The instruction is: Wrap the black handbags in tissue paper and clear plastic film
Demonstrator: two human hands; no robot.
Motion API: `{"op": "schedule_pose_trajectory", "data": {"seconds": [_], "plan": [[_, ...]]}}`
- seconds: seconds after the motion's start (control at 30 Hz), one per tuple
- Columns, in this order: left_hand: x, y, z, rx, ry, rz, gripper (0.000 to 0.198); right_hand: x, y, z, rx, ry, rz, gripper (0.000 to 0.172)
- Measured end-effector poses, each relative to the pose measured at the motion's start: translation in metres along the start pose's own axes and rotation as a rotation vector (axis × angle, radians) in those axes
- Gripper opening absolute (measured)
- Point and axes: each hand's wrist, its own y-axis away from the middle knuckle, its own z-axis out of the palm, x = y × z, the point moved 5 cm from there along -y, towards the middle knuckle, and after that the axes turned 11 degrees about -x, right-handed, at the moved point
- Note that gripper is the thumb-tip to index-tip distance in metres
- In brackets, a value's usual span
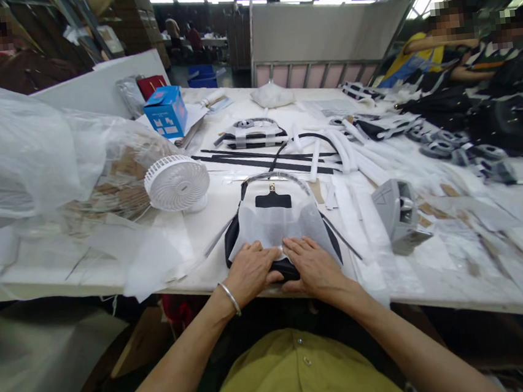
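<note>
A black handbag point(231, 241) lies at the table's front edge, its wrapped handle point(293, 178) arching away from me. A white foam sheet point(277, 223) covers much of its front, and a black flap with a gold clasp point(272, 188) shows above the sheet. My left hand point(252, 267) rests on the sheet's lower left part, fingers laid flat. Beside it, my right hand point(313, 265) lies on the lower right part, its fingers also stretched out. The thumbs point toward each other over the bag's near edge. Neither hand is wrapped round anything.
Left of the bag stand a white fan point(178, 184) and a blue box point(165, 113). Black strips point(262, 162) and another wrapped bag point(255, 133) lie beyond. A tape dispenser point(397, 215) and white foam strips are to the right. Co-workers point(423, 51) sit at the far right.
</note>
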Motion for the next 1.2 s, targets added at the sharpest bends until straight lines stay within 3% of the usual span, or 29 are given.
{"op": "schedule_pose_trajectory", "data": {"seconds": [0.33,0.57,0.67,0.77,0.9,1.07,1.13,1.2], "plan": [[0.002,-0.001,-0.003,-0.046,-0.007,-0.002,0.030,-0.005,0.004,-0.014,0.052,-0.039,-0.032,0.078],[0.003,-0.008,-0.016,-0.118,-0.011,-0.027,0.029,-0.011,-0.002,-0.025,-0.034,0.012,-0.014,0.069],[0.001,-0.008,-0.031,-0.064,0.118,-0.052,0.036,-0.013,-0.004,-0.023,-0.030,0.034,-0.021,0.069],[0.000,-0.008,-0.033,-0.033,0.279,0.027,0.052,-0.010,-0.005,-0.019,-0.028,0.014,-0.036,0.075],[-0.003,-0.011,-0.017,-0.137,0.403,0.101,0.055,-0.002,-0.001,-0.025,-0.074,-0.241,-0.097,0.075],[-0.007,-0.010,-0.010,-0.135,0.402,0.115,0.049,0.013,0.005,-0.053,-0.213,-0.850,-0.180,0.047],[-0.006,-0.009,-0.008,-0.104,0.386,0.121,0.051,0.021,-0.004,-0.070,-0.215,-0.867,-0.152,0.039],[-0.005,-0.008,-0.005,-0.070,0.373,0.104,0.053,0.031,-0.025,-0.094,-0.120,-0.755,-0.073,0.032]]}}
